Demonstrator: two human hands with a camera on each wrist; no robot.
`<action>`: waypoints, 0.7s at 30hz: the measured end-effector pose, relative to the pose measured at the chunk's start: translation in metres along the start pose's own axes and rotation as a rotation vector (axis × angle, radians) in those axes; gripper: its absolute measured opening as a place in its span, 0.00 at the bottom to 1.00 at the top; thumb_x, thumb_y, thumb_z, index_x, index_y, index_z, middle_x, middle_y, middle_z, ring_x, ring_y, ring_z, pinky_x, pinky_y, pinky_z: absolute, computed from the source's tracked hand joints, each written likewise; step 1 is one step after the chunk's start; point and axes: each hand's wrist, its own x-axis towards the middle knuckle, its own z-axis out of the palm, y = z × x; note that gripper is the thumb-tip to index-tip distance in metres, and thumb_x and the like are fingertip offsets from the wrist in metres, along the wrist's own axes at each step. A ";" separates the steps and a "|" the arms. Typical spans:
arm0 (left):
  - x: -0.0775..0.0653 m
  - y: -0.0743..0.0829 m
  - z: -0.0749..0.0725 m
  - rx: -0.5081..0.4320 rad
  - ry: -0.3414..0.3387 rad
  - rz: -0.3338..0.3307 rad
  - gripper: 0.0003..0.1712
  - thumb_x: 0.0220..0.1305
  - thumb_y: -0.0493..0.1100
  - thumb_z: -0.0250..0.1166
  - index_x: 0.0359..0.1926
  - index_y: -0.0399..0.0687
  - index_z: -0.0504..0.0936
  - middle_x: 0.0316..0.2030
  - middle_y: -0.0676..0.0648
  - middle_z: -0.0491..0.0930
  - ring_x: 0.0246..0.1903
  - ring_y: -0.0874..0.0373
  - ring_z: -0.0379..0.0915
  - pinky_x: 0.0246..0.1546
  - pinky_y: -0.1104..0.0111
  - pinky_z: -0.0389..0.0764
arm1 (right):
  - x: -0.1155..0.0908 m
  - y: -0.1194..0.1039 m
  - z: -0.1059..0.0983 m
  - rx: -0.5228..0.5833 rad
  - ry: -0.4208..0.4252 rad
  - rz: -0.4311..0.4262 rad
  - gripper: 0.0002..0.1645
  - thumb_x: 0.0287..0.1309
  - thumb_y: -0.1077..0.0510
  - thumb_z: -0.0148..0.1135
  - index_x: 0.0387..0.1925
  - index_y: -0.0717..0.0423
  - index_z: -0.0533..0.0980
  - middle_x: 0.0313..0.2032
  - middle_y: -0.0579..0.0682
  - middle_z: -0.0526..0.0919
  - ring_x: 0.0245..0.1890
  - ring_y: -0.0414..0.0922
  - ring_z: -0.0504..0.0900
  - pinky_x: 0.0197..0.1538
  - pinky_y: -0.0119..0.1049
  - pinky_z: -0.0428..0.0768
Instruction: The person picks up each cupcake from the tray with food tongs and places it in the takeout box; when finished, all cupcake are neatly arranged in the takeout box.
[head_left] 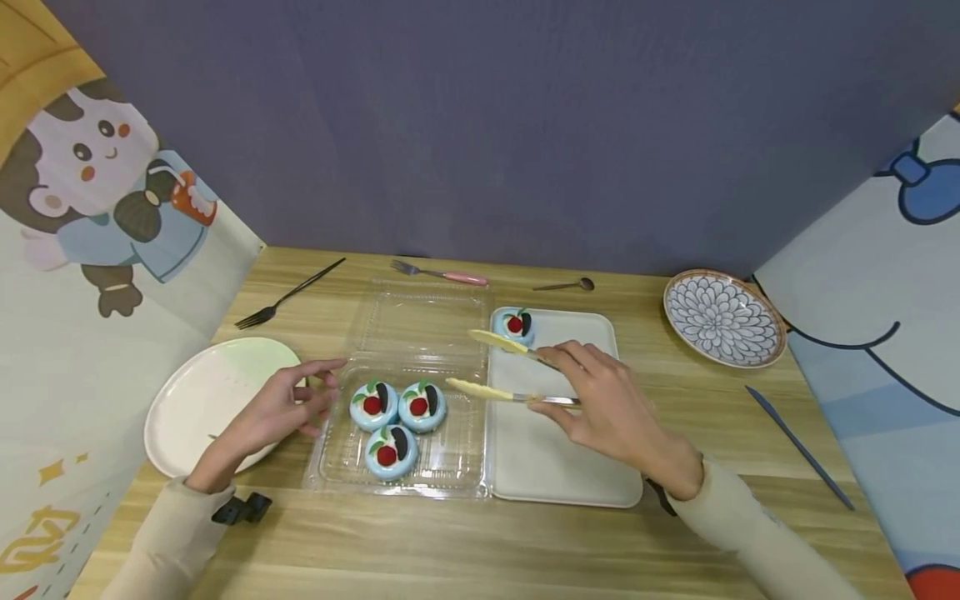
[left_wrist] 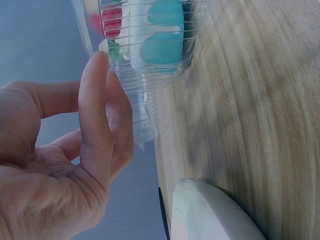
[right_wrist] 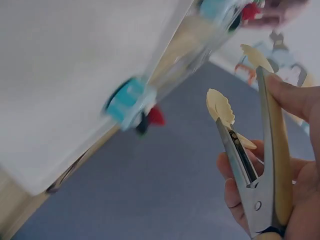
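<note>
My right hand (head_left: 611, 400) grips metal tongs (head_left: 547, 400) with cream-coloured tips, spread apart. In the head view they hang above the boundary between a clear plastic container (head_left: 457, 467) and a white rectangular tray (head_left: 562, 467). One light-blue toy cake (head_left: 513, 328) with a red berry, dark cookie and green leaf sits at the tray's far left corner; nothing is between the tong tips. Several matching cakes (head_left: 392, 454) lie in the container, whose lid (head_left: 423, 321) is folded back. Beside its left wall, my left hand (left_wrist: 95, 130) has loosely bent fingers; whether a fingertip touches it, I cannot tell.
A pale oval plate (head_left: 195, 408) lies left, partly under my left forearm. Along the back are a black fork (head_left: 288, 296), a pink-handled fork (head_left: 442, 273) and a small spoon (head_left: 566, 285). To the right are a patterned bowl (head_left: 723, 321) and a dark blue knife (head_left: 798, 446).
</note>
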 end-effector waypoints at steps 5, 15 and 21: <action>0.000 -0.001 0.000 -0.002 0.001 0.002 0.31 0.67 0.32 0.58 0.70 0.41 0.65 0.52 0.33 0.72 0.35 0.50 0.81 0.23 0.60 0.89 | 0.000 0.031 -0.006 -0.006 0.082 0.055 0.39 0.44 0.40 0.77 0.56 0.54 0.77 0.46 0.49 0.82 0.40 0.47 0.81 0.33 0.42 0.85; -0.001 -0.002 0.000 -0.008 -0.004 0.001 0.32 0.67 0.32 0.59 0.71 0.40 0.64 0.52 0.33 0.71 0.36 0.49 0.82 0.23 0.61 0.89 | -0.016 0.086 0.003 -0.072 -0.003 0.179 0.41 0.44 0.37 0.76 0.57 0.53 0.77 0.48 0.52 0.80 0.33 0.49 0.81 0.27 0.43 0.82; 0.001 -0.003 0.000 -0.017 -0.012 0.006 0.32 0.66 0.32 0.59 0.71 0.40 0.64 0.52 0.33 0.71 0.34 0.51 0.82 0.23 0.60 0.89 | -0.021 0.096 0.012 -0.058 -0.080 0.188 0.42 0.47 0.34 0.73 0.58 0.53 0.76 0.51 0.53 0.81 0.48 0.54 0.82 0.45 0.52 0.85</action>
